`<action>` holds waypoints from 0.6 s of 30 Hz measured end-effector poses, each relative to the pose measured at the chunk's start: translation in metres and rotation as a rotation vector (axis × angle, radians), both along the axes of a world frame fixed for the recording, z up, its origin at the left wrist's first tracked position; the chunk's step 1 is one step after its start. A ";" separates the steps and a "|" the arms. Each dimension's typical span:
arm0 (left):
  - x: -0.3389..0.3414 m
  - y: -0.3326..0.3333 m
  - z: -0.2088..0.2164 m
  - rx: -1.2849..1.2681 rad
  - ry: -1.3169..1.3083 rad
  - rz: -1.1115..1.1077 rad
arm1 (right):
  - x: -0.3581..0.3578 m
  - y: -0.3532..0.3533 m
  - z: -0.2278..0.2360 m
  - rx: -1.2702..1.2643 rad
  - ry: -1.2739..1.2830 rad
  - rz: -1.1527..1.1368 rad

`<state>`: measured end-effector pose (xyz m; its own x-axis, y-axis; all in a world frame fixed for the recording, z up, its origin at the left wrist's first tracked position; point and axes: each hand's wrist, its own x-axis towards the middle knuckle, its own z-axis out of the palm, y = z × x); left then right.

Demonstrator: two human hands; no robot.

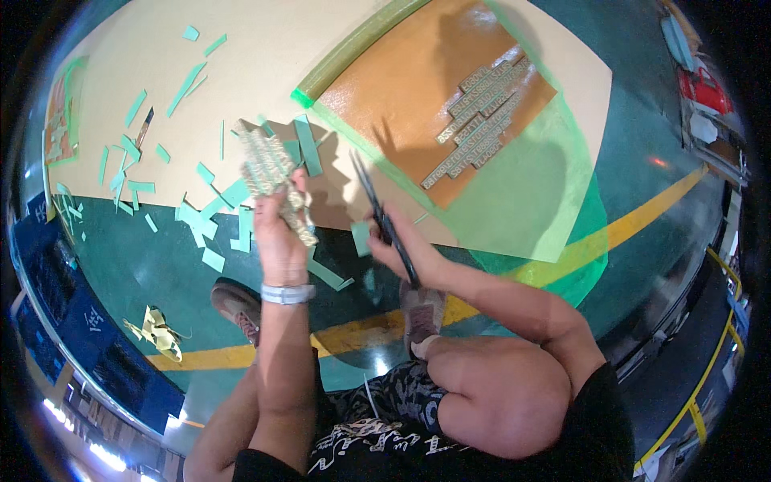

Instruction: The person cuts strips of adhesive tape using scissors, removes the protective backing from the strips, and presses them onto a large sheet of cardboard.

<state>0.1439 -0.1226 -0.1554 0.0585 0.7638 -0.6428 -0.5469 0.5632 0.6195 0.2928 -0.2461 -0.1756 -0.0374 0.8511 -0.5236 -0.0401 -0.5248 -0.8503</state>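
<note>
Holding firmly with the left hand a pale patterned strip, fingers wrapped around its lower end, strip pointing to about 11 o'clock. Right hand closed around black scissors, blades together as far as visible, tips toward 12 o'clock.

Head view: many green scraps scattered over the tan sheet and the green floor from 9 to 11 o'clock, so probably much trimming done already. More grey strips lying on the orange board at 1 o'clock, seemingly left to do.

Hard to tell: scissor handles hidden inside the fist; strip pattern blurred; edges of the view bent and dark.
</note>
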 end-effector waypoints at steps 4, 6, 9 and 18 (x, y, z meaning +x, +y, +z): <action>-0.021 0.022 0.022 0.176 0.094 -0.160 | 0.031 -0.026 0.026 -0.238 -0.004 0.298; -0.024 0.021 0.042 0.252 0.140 -0.282 | 0.052 -0.040 0.031 -0.007 -0.326 0.382; -0.020 0.017 0.047 0.280 0.225 -0.504 | 0.093 -0.067 0.040 -0.018 -0.597 0.454; 0.054 0.042 0.039 0.405 0.191 -0.945 | 0.228 -0.173 0.027 -0.201 -1.294 -0.055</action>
<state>0.1978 -0.0805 -0.1161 0.6685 0.6200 -0.4108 0.1353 0.4417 0.8869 0.5206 -0.4187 -0.1485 0.6170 0.7389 -0.2708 0.7157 -0.6700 -0.1972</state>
